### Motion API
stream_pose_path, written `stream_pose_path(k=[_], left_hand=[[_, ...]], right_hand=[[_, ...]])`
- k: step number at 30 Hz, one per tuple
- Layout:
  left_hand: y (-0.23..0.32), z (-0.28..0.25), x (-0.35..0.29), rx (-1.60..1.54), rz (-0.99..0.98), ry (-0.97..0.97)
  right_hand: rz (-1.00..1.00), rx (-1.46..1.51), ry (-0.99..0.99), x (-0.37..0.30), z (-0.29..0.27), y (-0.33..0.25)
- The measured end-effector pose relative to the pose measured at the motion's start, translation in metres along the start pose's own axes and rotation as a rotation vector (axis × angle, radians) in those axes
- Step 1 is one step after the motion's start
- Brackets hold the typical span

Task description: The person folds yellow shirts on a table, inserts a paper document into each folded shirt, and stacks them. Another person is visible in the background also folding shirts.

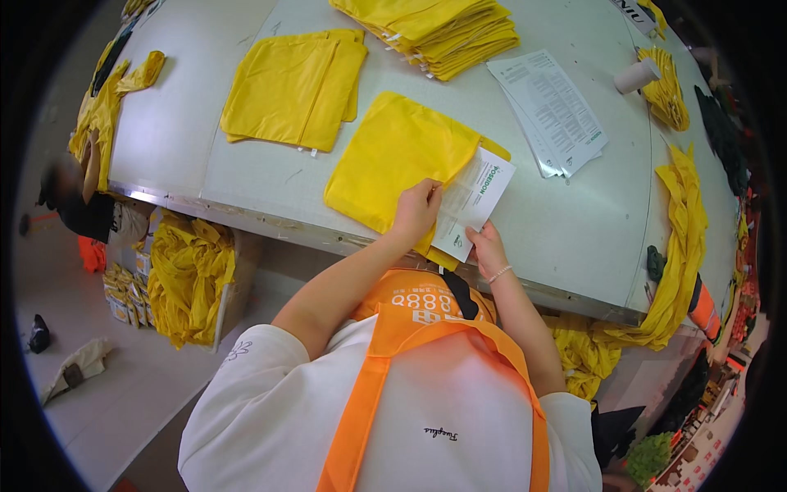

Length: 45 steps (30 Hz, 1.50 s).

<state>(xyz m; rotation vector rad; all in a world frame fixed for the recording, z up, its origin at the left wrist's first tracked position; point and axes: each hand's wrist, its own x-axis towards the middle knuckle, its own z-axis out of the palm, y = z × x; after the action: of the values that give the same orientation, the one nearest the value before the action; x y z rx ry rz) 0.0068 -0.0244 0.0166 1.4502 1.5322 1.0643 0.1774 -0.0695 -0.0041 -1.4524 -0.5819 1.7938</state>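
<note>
A flat yellow fabric pouch [393,156] lies at a slant near the table's front edge. My left hand [416,211] is closed, its fingers pinching the pouch's edge beside a clear plastic part. A white printed sheet [492,190] with green lettering lies at the pouch's right end, partly under the clear plastic. My right hand [489,251] grips the sheet's near corner, thumb on top and fingers underneath. How deep the sheet sits in the pouch is hidden.
Two overlapping yellow pouches [283,90] lie left, a thick yellow stack [443,37] behind. Printed sheets [557,115] lie right, near a white roll [638,76]. Yellow fabric fills a bin [221,299] below the table [205,184]. Another person [78,193] works at far left.
</note>
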Motion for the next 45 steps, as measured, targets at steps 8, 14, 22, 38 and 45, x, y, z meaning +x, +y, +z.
stream_pose_path(k=[8, 14, 22, 38, 45], left_hand=[[-0.001, 0.004, -0.001, 0.048, 0.026, -0.032], [-0.028, 0.002, 0.001, 0.066, -0.046, -0.081], [-0.007, -0.005, 0.011, 0.464, 0.236, -0.259], [0.011, -0.003, 0.034, 0.727, 0.356, -0.712], [0.019, 0.003, 0.026, 0.926, 0.367, -0.773]], right_hand=[[-0.001, -0.083, -0.010, 0.008, 0.013, -0.007], [-0.052, -0.152, -0.190, 0.009, 0.028, -0.014], [-0.580, -1.540, -0.269, 0.035, 0.035, -0.063], [-0.724, -1.844, -0.262, -0.002, 0.008, -0.151], [-0.412, -1.968, -0.499, -0.009, 0.006, -0.100]])
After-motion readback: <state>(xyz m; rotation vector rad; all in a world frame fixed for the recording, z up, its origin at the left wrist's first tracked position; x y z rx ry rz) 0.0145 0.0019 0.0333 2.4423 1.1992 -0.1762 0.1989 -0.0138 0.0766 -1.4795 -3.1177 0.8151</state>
